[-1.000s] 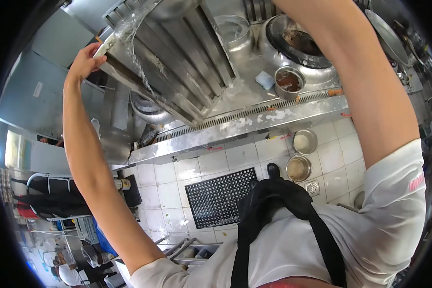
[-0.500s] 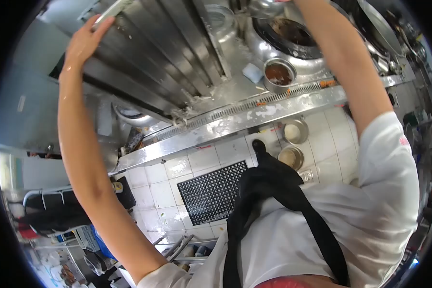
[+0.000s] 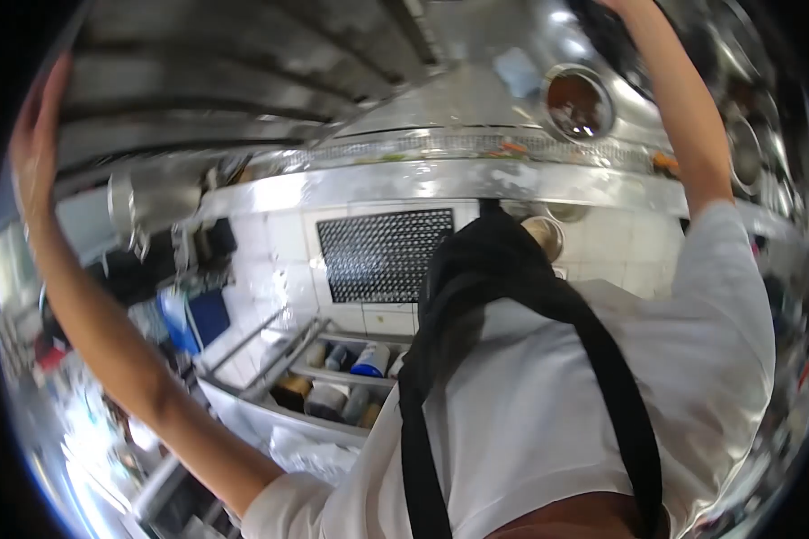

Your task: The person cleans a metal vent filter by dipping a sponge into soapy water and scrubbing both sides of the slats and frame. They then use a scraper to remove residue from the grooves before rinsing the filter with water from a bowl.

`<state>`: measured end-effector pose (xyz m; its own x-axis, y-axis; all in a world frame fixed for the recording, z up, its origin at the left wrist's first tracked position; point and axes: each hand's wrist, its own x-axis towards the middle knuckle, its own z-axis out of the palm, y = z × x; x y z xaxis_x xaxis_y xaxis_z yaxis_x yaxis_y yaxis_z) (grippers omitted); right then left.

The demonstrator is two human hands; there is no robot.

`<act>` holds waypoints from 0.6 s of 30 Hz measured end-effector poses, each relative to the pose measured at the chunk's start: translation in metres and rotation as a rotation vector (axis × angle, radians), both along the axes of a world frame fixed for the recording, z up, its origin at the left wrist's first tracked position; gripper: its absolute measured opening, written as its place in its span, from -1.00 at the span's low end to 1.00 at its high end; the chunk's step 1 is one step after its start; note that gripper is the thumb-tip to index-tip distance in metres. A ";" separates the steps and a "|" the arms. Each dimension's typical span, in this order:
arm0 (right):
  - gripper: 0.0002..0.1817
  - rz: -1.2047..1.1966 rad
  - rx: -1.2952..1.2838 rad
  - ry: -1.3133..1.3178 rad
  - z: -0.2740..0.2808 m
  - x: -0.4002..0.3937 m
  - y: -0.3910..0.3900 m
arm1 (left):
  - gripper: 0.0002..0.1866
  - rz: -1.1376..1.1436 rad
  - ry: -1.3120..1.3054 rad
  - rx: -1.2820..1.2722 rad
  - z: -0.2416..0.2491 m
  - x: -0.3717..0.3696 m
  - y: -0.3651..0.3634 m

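Note:
At the far left, my left hand (image 3: pixel 40 148) grips the outer edge of a large ribbed stainless steel panel (image 3: pixel 207 81). The panel is tilted over the cooking range, and both it and my fingers are smeared by motion. My right arm reaches up to the top edge of the view, where the hand is cut off, so what it holds or touches is hidden. Below that arm stands a round metal pot (image 3: pixel 577 103) of reddish-brown liquid. A pale blue cloth (image 3: pixel 517 72) lies beside it on the steel range top.
A slotted drain channel (image 3: pixel 404 148) runs along the range's front ledge (image 3: pixel 368 184). On the tiled floor lies a black perforated mat (image 3: pixel 382 256), with a metal bowl (image 3: pixel 546 235) near my foot. Behind, a metal rack (image 3: pixel 283 373) holds bottles and containers.
My left hand and the ribbed panel have swung left and down in view. My right hand has slid out past the top edge. The whole view has turned, showing more of the rack.

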<state>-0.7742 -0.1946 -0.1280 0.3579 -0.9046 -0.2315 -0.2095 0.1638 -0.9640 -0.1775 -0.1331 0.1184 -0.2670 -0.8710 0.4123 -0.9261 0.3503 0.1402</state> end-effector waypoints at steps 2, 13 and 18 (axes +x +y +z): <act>-0.58 0.015 0.030 0.005 -0.035 -0.007 0.018 | -0.35 0.074 -0.048 -0.040 -0.004 -0.041 0.000; -0.70 0.607 -0.316 0.134 -0.208 0.267 0.190 | -0.49 0.175 -0.046 0.237 0.040 -0.142 0.058; -0.67 0.479 -0.335 -0.187 -0.170 0.500 0.188 | -0.46 0.006 -0.211 -0.253 0.003 -0.138 0.081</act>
<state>-0.2737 -0.0067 -0.2978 0.7498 -0.6460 0.1430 -0.0077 -0.2247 -0.9744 -0.3155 -0.0523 0.1215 -0.3644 -0.7498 0.5523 -0.9277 0.3437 -0.1455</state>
